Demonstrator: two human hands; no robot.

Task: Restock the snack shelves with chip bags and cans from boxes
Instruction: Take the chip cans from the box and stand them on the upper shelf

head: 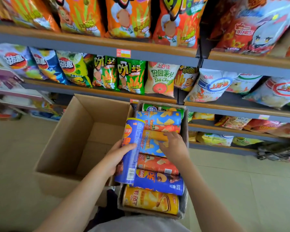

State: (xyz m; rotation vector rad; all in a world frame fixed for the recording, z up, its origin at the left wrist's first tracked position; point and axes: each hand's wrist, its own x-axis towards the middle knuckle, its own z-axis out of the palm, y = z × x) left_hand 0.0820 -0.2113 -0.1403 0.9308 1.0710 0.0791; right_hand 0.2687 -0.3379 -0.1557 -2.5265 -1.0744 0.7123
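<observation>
Left hand (115, 158) wrapped round a blue can (131, 153), lifted above the box of cans (184, 206). Right hand (173, 144), fingers loosely spread, resting on a yellow-blue can (151, 143) inside.

Bright, even light with soft shadows. Glare streaks the glossy orange chip bags (127, 15) on the top shelf. Wide-angle distortion bends the grey metal shelf edges (94, 47); corners blur, the centre stays sharp.

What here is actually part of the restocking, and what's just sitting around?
Part of the job:
- blue can, held by the left hand
- right hand reaching among the cans in the box
- snack shelves

Just around:
- large cardboard box
- floor
</observation>
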